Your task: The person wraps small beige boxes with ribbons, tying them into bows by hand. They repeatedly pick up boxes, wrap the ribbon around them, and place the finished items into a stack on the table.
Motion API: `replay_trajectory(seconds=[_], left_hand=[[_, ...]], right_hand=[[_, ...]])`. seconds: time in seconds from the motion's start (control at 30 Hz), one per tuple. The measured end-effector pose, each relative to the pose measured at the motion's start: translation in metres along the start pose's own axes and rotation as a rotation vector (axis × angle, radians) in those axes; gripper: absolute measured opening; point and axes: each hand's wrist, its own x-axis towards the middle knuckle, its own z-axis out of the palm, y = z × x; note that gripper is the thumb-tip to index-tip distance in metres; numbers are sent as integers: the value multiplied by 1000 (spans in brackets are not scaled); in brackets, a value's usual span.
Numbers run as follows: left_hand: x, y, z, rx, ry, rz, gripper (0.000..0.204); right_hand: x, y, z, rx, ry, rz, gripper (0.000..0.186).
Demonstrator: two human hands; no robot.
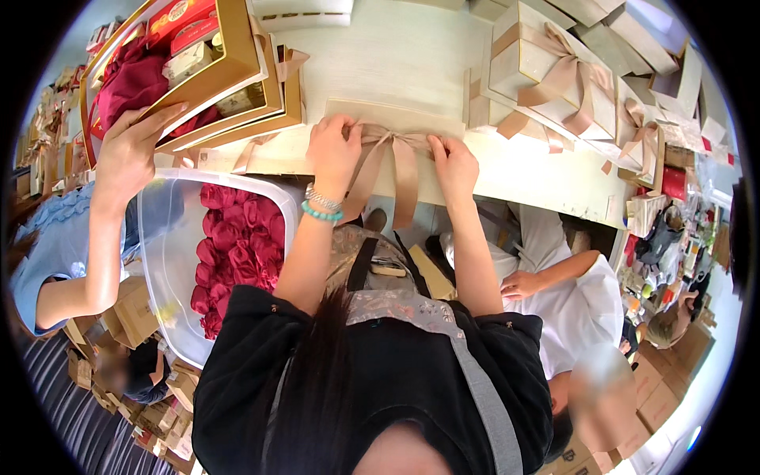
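A tan satin ribbon (405, 180) is tied in a bow across the front of a cream gift box (427, 115) at the table's edge, its two tails hanging down over that edge. To the left of the knot, my left hand (334, 150) is closed with its fingertips pinching the ribbon's left loop. On the other side, my right hand (455, 168) pinches the right loop between thumb and finger. The bow stretches between both hands. A turquoise bead bracelet (321, 212) circles my left wrist.
At left, a co-worker's hand (127, 154) holds an open gold-edged box (237, 71) of red packages. Below stands a clear plastic tub (170, 261) of dark red cloth bundles (241, 245). Ribboned white boxes (514, 67) are stacked at right. A person in white (582, 317) sits nearby.
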Motion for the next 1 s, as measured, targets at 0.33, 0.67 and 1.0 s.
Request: replay_trajectory(seconds=[0.33, 0.67, 1.0], left_hand=[[39, -19, 9, -674, -594, -426, 30], [36, -43, 7, -315, -325, 4, 41], [35, -26, 2, -690, -533, -258, 16]], right_hand=[[-2, -8, 9, -41, 105, -10, 25], [-1, -4, 10, 146, 88, 108, 22], [0, -7, 9, 311, 83, 251, 26]])
